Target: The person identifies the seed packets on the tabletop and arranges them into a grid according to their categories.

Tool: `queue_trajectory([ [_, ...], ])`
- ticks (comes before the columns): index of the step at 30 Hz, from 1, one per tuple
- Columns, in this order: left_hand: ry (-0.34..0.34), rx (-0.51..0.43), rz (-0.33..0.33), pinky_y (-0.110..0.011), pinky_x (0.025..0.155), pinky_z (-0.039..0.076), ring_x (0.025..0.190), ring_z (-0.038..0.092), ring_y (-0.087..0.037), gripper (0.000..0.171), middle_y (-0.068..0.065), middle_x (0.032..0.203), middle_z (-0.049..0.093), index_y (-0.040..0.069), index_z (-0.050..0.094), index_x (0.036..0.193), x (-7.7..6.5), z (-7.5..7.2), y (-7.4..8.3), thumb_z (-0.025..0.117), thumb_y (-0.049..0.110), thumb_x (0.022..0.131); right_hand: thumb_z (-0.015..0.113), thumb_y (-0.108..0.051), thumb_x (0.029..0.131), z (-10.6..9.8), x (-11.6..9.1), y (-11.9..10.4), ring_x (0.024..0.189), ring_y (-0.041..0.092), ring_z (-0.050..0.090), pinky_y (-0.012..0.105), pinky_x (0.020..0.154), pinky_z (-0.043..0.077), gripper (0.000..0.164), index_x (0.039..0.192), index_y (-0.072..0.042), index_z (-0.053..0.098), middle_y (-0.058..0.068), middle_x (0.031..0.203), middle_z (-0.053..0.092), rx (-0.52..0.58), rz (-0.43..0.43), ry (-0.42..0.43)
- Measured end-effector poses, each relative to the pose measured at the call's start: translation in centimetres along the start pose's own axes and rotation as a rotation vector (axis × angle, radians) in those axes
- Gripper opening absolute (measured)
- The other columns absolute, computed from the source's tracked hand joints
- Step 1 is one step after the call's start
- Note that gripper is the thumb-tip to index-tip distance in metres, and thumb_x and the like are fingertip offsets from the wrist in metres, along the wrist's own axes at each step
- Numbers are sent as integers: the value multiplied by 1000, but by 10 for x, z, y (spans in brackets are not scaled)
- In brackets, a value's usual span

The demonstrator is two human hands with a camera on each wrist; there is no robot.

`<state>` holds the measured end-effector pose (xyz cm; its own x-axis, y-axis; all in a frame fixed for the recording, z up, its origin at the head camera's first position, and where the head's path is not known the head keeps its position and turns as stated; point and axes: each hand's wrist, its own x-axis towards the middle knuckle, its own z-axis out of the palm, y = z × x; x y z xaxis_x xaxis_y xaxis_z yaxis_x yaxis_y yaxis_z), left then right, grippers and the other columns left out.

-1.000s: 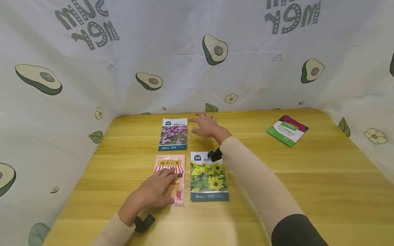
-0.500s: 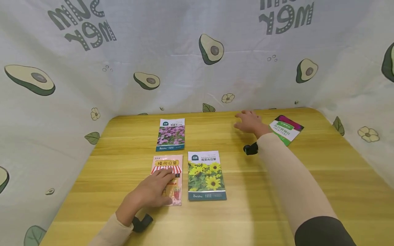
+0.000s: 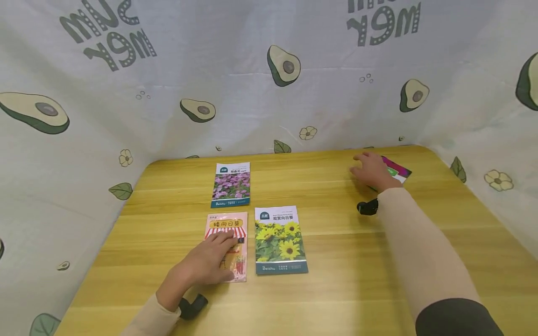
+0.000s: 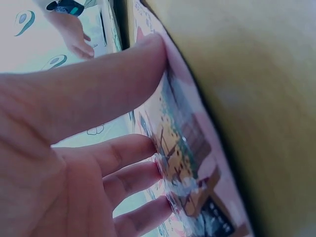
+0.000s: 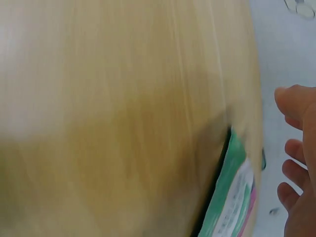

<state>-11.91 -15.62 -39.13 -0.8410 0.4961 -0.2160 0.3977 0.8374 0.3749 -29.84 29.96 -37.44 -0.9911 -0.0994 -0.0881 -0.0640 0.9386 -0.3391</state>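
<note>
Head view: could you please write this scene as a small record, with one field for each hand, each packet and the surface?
left hand: resting on the pink packet
right hand: over the green-and-magenta packet, apart from it
pink packet: flat, partly covered
purple-flower packet: flat, beyond the pink packet
yellow-flower packet: flat, right of the pink packet, not touching
green-and-magenta packet: far right, partly hidden
surface: wood-grain table

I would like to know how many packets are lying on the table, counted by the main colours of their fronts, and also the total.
Blue-green bottom band: 2 (purple-flower packet, yellow-flower packet)
Pink: 1 (pink packet, partly covered by the left hand)
Green, white and magenta: 1 (tricolour packet, partly hidden by the right hand)
Total: 4
</note>
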Motion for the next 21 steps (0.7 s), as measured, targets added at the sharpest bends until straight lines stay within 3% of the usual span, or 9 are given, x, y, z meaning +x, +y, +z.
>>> queue_trajectory([
  [10, 0, -5, 2, -55, 117, 36, 144, 37, -40, 76, -14, 155, 43, 3, 50, 143, 0, 1, -3, 80, 29, 78, 44, -28, 100, -5, -13, 54, 137, 62, 17, 74, 113, 22, 63, 145, 14, 31, 46, 147, 21, -10, 92, -15],
  [21, 4, -5, 16, -56, 118, 35, 143, 38, -42, 76, -15, 154, 43, 2, 50, 143, 1, 0, -5, 79, 29, 78, 48, -28, 94, 5, -18, 58, 131, 68, 16, 78, 107, 19, 72, 141, 21, 25, 50, 144, 11, 17, 104, -85],
])
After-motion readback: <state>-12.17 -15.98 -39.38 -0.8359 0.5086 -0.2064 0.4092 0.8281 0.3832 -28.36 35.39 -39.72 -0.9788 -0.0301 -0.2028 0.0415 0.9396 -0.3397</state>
